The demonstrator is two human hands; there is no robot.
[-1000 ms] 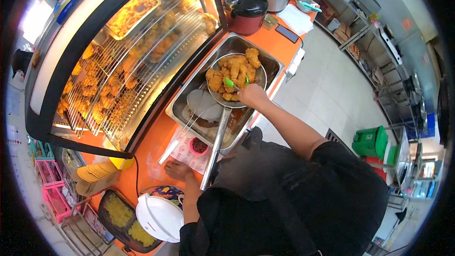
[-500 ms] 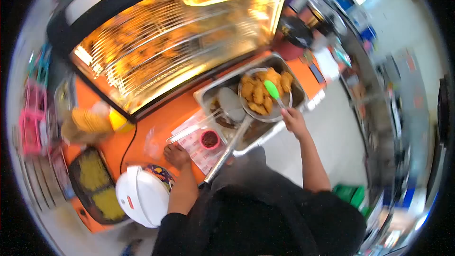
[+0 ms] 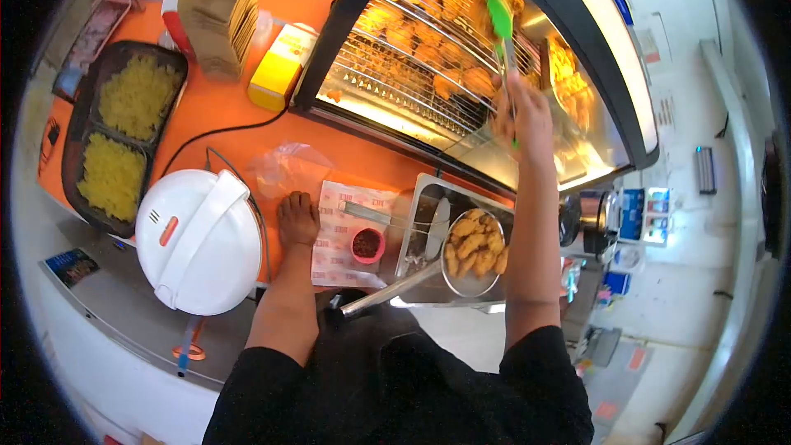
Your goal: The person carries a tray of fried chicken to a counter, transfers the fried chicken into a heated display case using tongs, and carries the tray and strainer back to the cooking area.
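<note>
My right hand [image 3: 527,119] is closed on a pair of tongs [image 3: 507,53] with green tips, reaching up into the lit food warmer [image 3: 428,144]. A browned piece of fried chicken [image 3: 486,10] is at the tongs' tips, over the upper rack; whether they grip it is hard to tell. My left hand [image 3: 298,220] rests palm down on the orange counter, fingers apart, holding nothing, beside a printed paper sheet [image 3: 334,206]. On that sheet stands a pink cup [image 3: 367,245] of dark red sauce. Fried pieces [image 3: 476,245] fill a long-handled strainer [image 3: 471,287] over the metal tray [image 3: 422,189].
Left of me are a white lidded cooker [image 3: 198,243] and a black two-part tray [image 3: 82,128] of yellow food. Farther back stand a yellow box [image 3: 282,66] and brown paper bags [image 3: 216,16]. A black cord [image 3: 218,127] crosses the counter near a clear plastic bag [image 3: 288,166].
My right hand has moved the tongs from the strainer up into the warmer, where their tips meet a chicken piece. My left hand stays on the counter. The view has turned.
</note>
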